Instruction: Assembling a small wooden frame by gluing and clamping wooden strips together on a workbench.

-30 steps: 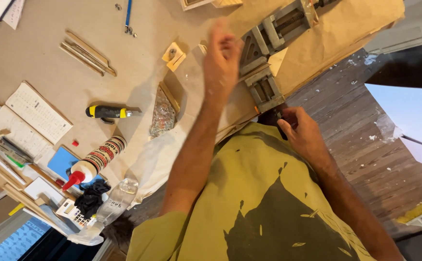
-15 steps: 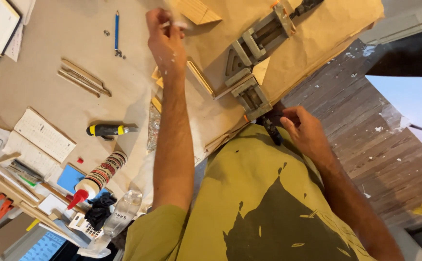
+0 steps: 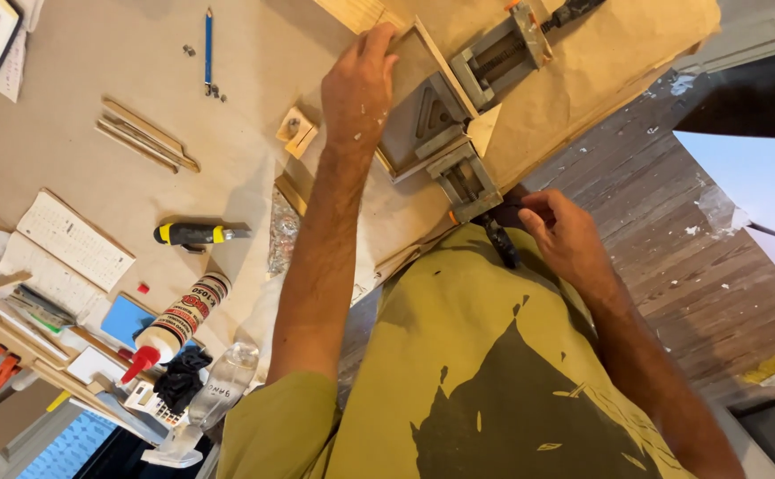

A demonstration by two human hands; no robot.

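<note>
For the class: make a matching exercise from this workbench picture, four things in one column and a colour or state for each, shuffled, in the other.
Things:
1. pencil
2. glue bottle
3. left hand
4. right hand

Colour or state:
A. grips the black clamp handle
B. blue, lying on the brown paper
C. red nozzle
D. presses on the wooden frame

Pairs: 1-B, 2-C, 3-D, 4-A

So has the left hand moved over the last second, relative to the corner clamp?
Yes. The left hand came down from raised in the air and now presses the wooden frame strip beside the corner clamp.
</note>
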